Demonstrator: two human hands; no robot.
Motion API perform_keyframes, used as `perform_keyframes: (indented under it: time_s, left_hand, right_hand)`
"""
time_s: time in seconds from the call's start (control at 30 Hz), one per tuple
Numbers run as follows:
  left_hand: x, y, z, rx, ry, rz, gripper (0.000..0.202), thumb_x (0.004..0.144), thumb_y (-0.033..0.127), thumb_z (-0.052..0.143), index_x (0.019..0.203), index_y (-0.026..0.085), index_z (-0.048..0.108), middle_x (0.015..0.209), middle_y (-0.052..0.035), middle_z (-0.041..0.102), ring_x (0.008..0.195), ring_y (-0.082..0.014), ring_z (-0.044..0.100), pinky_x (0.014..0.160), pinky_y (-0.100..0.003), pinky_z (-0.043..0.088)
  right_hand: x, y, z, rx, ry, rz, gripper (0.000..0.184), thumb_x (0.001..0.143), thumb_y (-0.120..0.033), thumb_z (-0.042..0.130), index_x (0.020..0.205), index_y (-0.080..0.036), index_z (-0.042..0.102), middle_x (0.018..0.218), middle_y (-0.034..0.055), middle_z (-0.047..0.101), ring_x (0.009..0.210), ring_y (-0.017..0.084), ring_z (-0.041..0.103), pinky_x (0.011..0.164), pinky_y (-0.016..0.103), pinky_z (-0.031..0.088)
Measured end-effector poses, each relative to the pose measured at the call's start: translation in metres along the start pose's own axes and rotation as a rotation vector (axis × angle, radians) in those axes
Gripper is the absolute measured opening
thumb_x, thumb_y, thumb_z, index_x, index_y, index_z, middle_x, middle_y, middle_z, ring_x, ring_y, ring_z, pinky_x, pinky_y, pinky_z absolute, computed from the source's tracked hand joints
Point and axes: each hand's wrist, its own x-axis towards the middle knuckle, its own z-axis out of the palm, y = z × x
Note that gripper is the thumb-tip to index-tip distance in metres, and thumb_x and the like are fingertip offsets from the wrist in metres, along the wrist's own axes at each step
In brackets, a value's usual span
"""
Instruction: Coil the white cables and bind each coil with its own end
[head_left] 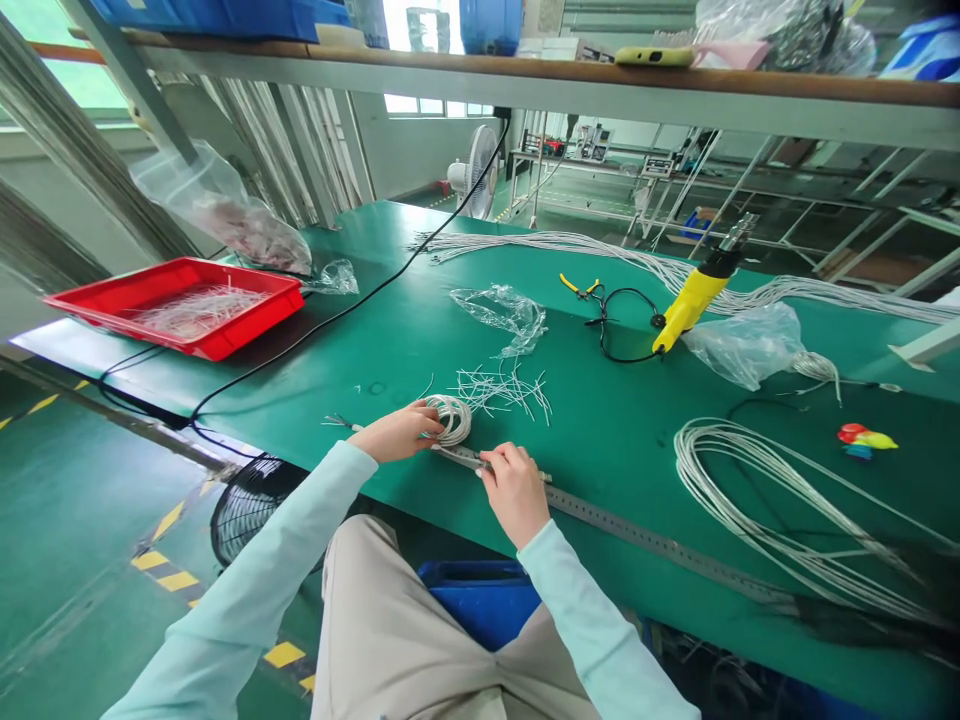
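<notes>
1. Left hand: fingers curled nearly shut, gripping a small coil of white wire at the near edge of the green bench top. Thin wire ends poke out on the far side of the hand.
2. Right hand: mostly closed, with thumb and fingers pinching a slotted metal strip. The strip runs from just beside the coil, under this hand, then off to the right along the bench's near edge.
3. Just beyond the hands: a loose scatter of short white wire offcuts, and behind it a crumpled clear plastic bag.
4. Farther right: yellow-handled pliers lie beside a black cord, which leads to a yellow heat gun (nozzle pointing away, resting across a long wire bundle).
5. Looped white wire bundle at the right end of the bench, near a small red, yellow and blue object (too small to identify).
6. Left end: red tray holding fine cut white wires, well apart from both hands.
</notes>
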Motion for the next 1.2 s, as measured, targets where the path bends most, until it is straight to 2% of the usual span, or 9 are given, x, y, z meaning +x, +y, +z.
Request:
perform_keyframes:
  time_s: [0.17, 0.33, 0.57, 0.97, 1.1, 1.2]
  left_hand:
    - [0.002, -0.004, 0.006, -0.012, 0.012, -0.022, 0.012, 0.092, 0.026, 0.061, 0.095, 0.016, 0.066, 0.097, -0.0049, 0.066, 0.102, -0.0236, 0.061, 0.092, -0.047, 0.048]
    - [0.001, -0.006, 0.008, -0.063, 0.021, -0.049, 0.014, 0.092, 0.028, 0.060, 0.094, 0.016, 0.066, 0.095, -0.0048, 0.066, 0.098, -0.0231, 0.061, 0.087, -0.044, 0.049]
    - [0.000, -0.007, 0.010, -0.091, 0.033, -0.067, 0.015, 0.092, 0.029, 0.060, 0.096, 0.016, 0.067, 0.094, -0.0048, 0.066, 0.096, -0.0231, 0.059, 0.086, -0.044, 0.047]
    - [-0.002, -0.009, 0.010, -0.059, 0.061, -0.056, 0.020, 0.092, 0.033, 0.058, 0.099, 0.016, 0.068, 0.089, -0.0052, 0.066, 0.091, -0.0225, 0.061, 0.085, -0.044, 0.048]
    - [-0.005, -0.008, 0.013, -0.020, 0.089, -0.055, 0.026, 0.088, 0.037, 0.065, 0.103, 0.016, 0.068, 0.095, -0.0074, 0.066, 0.095, -0.0240, 0.060, 0.087, -0.046, 0.048]
    - [-0.007, -0.006, 0.016, 0.031, 0.098, -0.065, 0.025, 0.089, 0.038, 0.065, 0.101, 0.016, 0.067, 0.097, -0.0061, 0.065, 0.095, -0.0234, 0.061, 0.086, -0.046, 0.049]
  right_hand:
    - [0.002, -0.007, 0.010, -0.021, 0.041, 0.020, 0.010, 0.092, -0.017, 0.062, 0.091, -0.020, 0.072, 0.097, 0.0063, 0.068, 0.094, 0.023, 0.059, 0.077, 0.035, 0.043]
    - [0.003, -0.011, 0.014, -0.034, 0.055, 0.052, 0.007, 0.090, -0.019, 0.065, 0.088, -0.021, 0.071, 0.095, 0.0047, 0.069, 0.094, 0.023, 0.059, 0.073, 0.035, 0.040]
    - [0.005, -0.018, 0.016, -0.045, 0.080, 0.110, 0.006, 0.091, -0.022, 0.065, 0.088, -0.021, 0.071, 0.096, 0.0043, 0.068, 0.095, 0.023, 0.059, 0.070, 0.035, 0.038]
    - [0.005, -0.024, 0.019, -0.083, 0.080, 0.109, 0.006, 0.091, -0.027, 0.065, 0.087, -0.022, 0.066, 0.095, 0.0043, 0.067, 0.094, 0.023, 0.058, 0.073, 0.036, 0.037]
    - [0.008, -0.027, 0.021, -0.125, 0.088, 0.133, 0.008, 0.092, -0.028, 0.062, 0.090, -0.019, 0.063, 0.095, 0.0072, 0.065, 0.091, 0.025, 0.058, 0.072, 0.038, 0.037]
    - [0.009, -0.028, 0.023, -0.145, 0.083, 0.125, 0.007, 0.091, -0.026, 0.062, 0.089, -0.019, 0.063, 0.095, 0.0075, 0.065, 0.093, 0.026, 0.057, 0.072, 0.039, 0.037]
